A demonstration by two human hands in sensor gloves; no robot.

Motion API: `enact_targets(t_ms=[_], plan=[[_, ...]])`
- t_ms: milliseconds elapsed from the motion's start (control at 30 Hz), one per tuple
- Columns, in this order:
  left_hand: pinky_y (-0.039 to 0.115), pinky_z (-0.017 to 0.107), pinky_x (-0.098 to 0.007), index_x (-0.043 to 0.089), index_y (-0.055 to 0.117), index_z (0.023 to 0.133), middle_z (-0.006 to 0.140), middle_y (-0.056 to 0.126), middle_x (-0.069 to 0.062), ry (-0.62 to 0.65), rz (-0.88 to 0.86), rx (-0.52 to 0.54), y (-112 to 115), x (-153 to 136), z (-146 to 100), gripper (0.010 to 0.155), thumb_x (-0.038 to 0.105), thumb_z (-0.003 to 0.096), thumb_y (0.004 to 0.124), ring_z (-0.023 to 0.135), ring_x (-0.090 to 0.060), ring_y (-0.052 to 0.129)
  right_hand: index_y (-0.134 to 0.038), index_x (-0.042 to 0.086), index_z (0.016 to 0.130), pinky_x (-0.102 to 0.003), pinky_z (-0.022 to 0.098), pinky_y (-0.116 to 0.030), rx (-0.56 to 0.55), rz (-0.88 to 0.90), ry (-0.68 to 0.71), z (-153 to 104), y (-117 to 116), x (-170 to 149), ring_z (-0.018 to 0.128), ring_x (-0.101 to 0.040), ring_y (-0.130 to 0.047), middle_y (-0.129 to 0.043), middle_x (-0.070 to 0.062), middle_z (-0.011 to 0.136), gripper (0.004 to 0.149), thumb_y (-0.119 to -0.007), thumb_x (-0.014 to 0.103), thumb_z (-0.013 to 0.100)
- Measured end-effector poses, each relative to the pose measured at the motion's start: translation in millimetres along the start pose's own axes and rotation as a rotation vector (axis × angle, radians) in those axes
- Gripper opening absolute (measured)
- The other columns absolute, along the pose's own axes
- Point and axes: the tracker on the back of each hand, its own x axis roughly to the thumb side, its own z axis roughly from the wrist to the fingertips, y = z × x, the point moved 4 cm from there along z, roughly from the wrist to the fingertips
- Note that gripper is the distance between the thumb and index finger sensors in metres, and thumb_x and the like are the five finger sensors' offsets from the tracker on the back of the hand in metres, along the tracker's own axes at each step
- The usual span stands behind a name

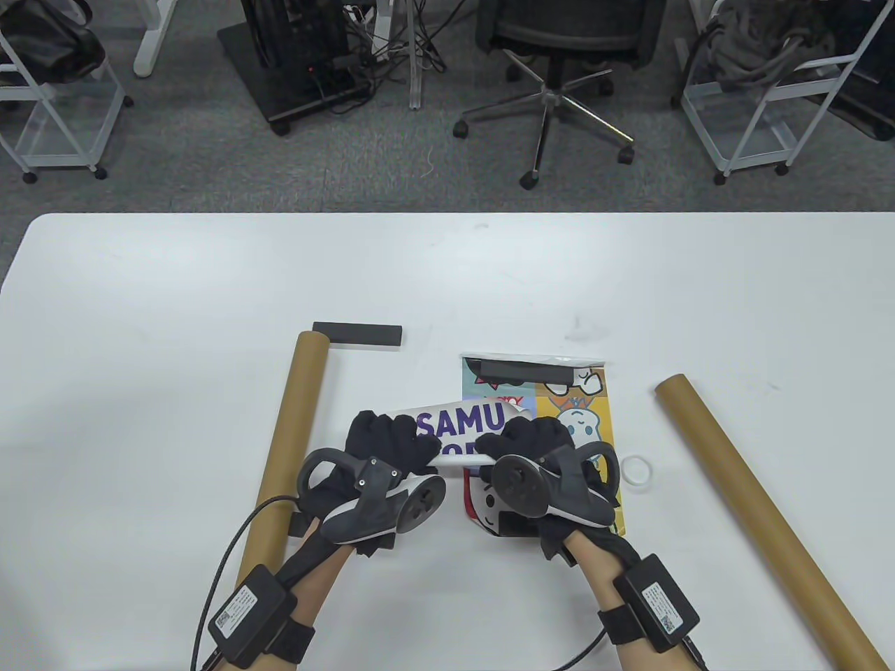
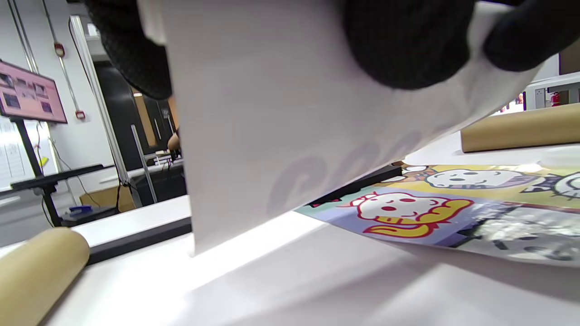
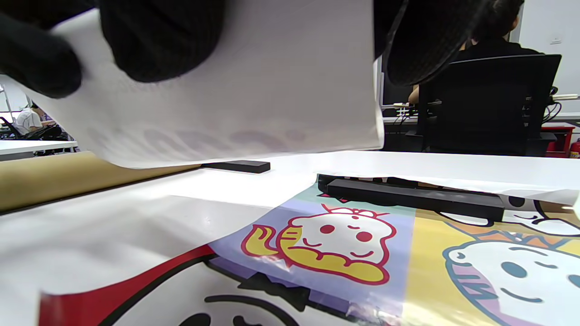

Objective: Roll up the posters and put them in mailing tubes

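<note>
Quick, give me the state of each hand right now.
Left hand: grips the white poster.
Right hand: grips the same poster.

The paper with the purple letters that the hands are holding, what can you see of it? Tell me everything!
The lettered poster is a thin white sheet with big purple letters, "SAMU" showing on top. Its back is plain white, with the print faintly showing through. The left hand and right hand both grip it, curling it and lifting it off the white table. It hangs above a flat cartoon poster, partly covering that one's left side in the table view.
</note>
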Motion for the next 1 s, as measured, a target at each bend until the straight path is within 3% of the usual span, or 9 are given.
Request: enact_targets(t_ms=[233, 400, 467, 600, 633, 733, 1000], plan=[[0.070, 0.079, -0.056, 0.031, 0.064, 0.110, 0.080, 0.088, 0.009, -0.002, -0.005, -0.009, 3.0, -2.0, 0.7, 0.069, 0.054, 0.0459, 0.074, 0.070, -0.015, 0.095, -0.072, 0.019, 0.094, -0.066, 0.066, -0.068, -0.007, 0.001, -0.007, -0.5, -0.1, -1.1, 0.061, -0.029, -0.092, -0.088, -0.001, 0.072, 0.057, -0.075, 0.042, 0.042], [0.072, 0.078, -0.054, 0.031, 0.065, 0.110, 0.079, 0.093, 0.010, -0.002, -0.027, -0.012, 3.7, -1.8, 1.5, 0.068, 0.054, 0.0460, 0.073, 0.069, -0.015, 0.099, -0.075, 0.019, 0.092, -0.056, 0.065, -0.074, 0.014, -0.006, -0.013, 0.4, -2.0, -2.0, 0.061, -0.027, -0.100, -0.094, 0.003, 0.072, 0.054, -0.073, 0.040, 0.042], [0.075, 0.078, -0.049, 0.030, 0.063, 0.111, 0.076, 0.097, 0.010, -0.002, -0.022, -0.019, 4.5, -1.5, 2.0, 0.067, 0.052, 0.0476, 0.070, 0.065, -0.015, 0.104, -0.074, 0.018, 0.093, -0.058, 0.065, -0.074, 0.009, -0.003, -0.012, 0.4, -2.5, -1.5, 0.061, -0.028, -0.099, -0.093, 0.001, 0.074, 0.053, -0.070, 0.038, 0.044], [0.076, 0.075, -0.050, 0.035, 0.072, 0.100, 0.077, 0.092, 0.010, 0.000, -0.008, -0.018, 4.2, -1.3, 1.4, 0.053, 0.050, 0.0505, 0.060, 0.059, -0.015, 0.098, -0.066, 0.017, 0.098, -0.065, 0.066, -0.067, 0.001, 0.012, 0.009, 0.1, -0.1, -2.9, 0.058, -0.032, -0.089, -0.086, -0.002, 0.075, 0.054, -0.067, 0.040, 0.049], [0.077, 0.074, -0.050, 0.035, 0.073, 0.097, 0.074, 0.092, 0.011, -0.001, -0.025, -0.007, 2.1, -2.0, 1.3, 0.052, 0.051, 0.0497, 0.062, 0.056, -0.015, 0.096, -0.067, 0.018, 0.097, -0.064, 0.066, -0.068, -0.003, 0.028, 0.012, 0.5, 0.2, -3.9, 0.057, -0.031, -0.089, -0.086, -0.002, 0.074, 0.056, -0.073, 0.042, 0.046], [0.079, 0.072, -0.048, 0.035, 0.078, 0.090, 0.068, 0.093, 0.011, 0.001, -0.023, 0.003, -1.6, 0.9, 1.3, 0.048, 0.054, 0.0471, 0.069, 0.050, -0.015, 0.096, -0.072, 0.022, 0.090, -0.062, 0.064, -0.071, -0.019, 0.048, 0.002, 0.4, 0.1, -6.7, 0.053, -0.028, -0.091, -0.088, 0.001, 0.069, 0.050, -0.075, 0.041, 0.044], [0.078, 0.074, -0.049, 0.038, 0.079, 0.089, 0.071, 0.093, 0.012, 0.009, 0.011, 0.004, 0.3, 2.8, 0.6, 0.044, 0.053, 0.0480, 0.070, 0.057, -0.015, 0.098, -0.076, 0.023, 0.087, -0.062, 0.065, -0.071, -0.025, 0.025, -0.009, -0.5, -1.6, -4.6, 0.057, -0.029, -0.093, -0.089, 0.000, 0.071, 0.046, -0.074, 0.040, 0.044]])
